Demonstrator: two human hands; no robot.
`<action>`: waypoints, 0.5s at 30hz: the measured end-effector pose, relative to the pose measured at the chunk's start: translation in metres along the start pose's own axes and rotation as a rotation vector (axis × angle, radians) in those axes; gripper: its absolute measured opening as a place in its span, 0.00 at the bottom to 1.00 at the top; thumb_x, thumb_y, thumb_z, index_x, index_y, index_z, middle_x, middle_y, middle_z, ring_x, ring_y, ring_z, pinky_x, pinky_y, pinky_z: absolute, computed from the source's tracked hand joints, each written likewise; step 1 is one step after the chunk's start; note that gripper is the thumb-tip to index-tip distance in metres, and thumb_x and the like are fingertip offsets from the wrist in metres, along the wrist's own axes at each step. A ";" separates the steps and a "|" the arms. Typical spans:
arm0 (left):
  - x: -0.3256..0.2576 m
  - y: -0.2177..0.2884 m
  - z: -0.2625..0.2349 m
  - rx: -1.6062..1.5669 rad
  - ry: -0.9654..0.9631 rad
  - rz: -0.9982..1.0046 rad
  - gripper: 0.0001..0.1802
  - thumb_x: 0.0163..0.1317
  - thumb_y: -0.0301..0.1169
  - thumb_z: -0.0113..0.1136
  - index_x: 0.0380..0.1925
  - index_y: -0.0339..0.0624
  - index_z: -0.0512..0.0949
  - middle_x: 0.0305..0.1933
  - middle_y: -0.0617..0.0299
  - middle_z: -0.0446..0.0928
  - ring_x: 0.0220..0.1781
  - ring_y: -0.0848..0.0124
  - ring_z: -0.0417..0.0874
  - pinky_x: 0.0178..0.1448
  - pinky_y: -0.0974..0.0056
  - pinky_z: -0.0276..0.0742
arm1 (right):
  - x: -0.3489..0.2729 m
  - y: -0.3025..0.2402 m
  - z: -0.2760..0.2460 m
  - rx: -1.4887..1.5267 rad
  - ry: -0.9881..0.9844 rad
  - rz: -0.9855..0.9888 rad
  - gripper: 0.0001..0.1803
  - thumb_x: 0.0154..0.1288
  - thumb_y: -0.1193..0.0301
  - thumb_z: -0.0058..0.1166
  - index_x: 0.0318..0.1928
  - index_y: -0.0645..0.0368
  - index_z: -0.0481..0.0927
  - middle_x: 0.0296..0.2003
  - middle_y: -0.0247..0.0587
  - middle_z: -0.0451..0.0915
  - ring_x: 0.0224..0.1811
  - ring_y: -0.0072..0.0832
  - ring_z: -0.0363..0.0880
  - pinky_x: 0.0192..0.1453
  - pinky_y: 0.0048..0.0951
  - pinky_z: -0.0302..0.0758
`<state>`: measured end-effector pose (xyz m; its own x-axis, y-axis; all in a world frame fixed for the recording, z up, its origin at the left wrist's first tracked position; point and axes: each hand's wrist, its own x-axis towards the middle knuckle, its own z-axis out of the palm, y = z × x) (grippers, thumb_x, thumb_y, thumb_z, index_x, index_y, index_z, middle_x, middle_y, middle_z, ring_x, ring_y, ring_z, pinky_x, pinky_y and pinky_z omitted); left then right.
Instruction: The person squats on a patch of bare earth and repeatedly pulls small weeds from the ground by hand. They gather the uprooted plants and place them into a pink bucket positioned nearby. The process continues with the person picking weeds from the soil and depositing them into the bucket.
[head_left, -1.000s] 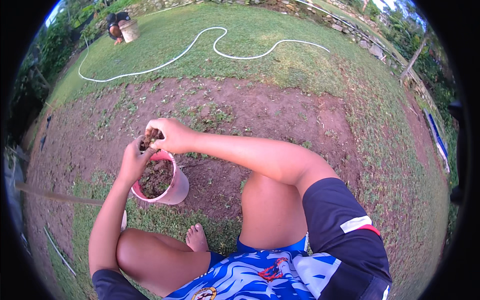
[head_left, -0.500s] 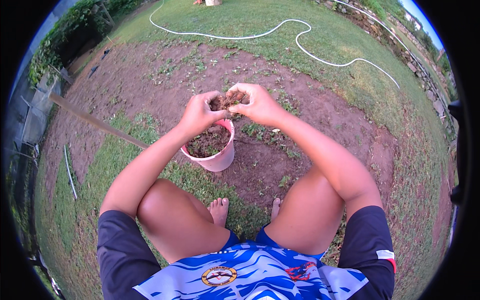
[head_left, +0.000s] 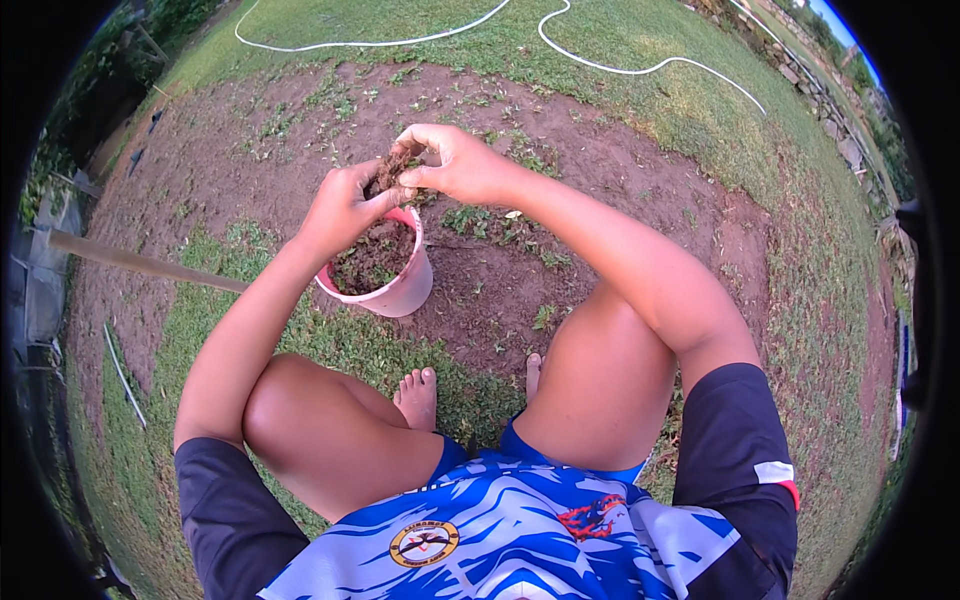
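Note:
Between both hands, over the far rim of a bucket, is a brown clump of soil and weed roots. My left hand curls round its left side, thumb pointing to the right. From the right, my right hand grips the same clump, fingers bent over its top and thumb below. The pinkish-white bucket stands upright on the ground beneath my hands. Dark soil mixed with bits of green weed fills much of it.
Bare brown soil with scattered weeds surrounds the bucket, and grass borders it. A wooden pole slants in from the left. A white hose curves across the far lawn. My bare feet rest just nearer than the bucket.
In the picture, hands, bucket and ground have all shifted left and slightly up as the view turned. Both hands still hold the clump, with the right fingers now reaching further over its top.

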<state>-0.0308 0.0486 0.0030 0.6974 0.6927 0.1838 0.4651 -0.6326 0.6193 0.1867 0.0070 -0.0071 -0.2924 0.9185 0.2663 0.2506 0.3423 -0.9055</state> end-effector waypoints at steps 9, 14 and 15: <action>0.002 -0.034 -0.009 -0.545 0.030 -0.135 0.17 0.79 0.40 0.48 0.33 0.41 0.72 0.29 0.69 0.69 0.30 0.78 0.71 0.36 0.69 0.71 | -0.020 0.015 -0.057 -0.077 0.077 0.156 0.24 0.66 0.65 0.62 0.59 0.60 0.76 0.55 0.38 0.79 0.59 0.29 0.75 0.67 0.34 0.70; -0.010 -0.062 -0.009 -0.418 -0.115 -0.264 0.19 0.79 0.42 0.48 0.31 0.43 0.73 0.22 0.73 0.65 0.22 0.80 0.67 0.29 0.72 0.68 | -0.119 0.085 -0.120 -0.158 -0.326 0.531 0.19 0.62 0.70 0.56 0.54 0.52 0.84 0.46 0.34 0.83 0.46 0.23 0.77 0.48 0.27 0.73; -0.015 -0.070 -0.007 -0.342 -0.169 -0.296 0.20 0.78 0.43 0.50 0.29 0.39 0.73 0.20 0.71 0.66 0.22 0.78 0.70 0.29 0.66 0.70 | -0.151 0.102 -0.128 -0.152 -0.449 0.713 0.19 0.60 0.70 0.57 0.54 0.52 0.84 0.45 0.36 0.84 0.51 0.23 0.78 0.52 0.30 0.75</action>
<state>-0.0776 0.0852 -0.0377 0.6541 0.7419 -0.1474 0.4707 -0.2467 0.8471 0.3749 -0.0712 -0.0976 -0.3475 0.7697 -0.5356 0.6251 -0.2356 -0.7441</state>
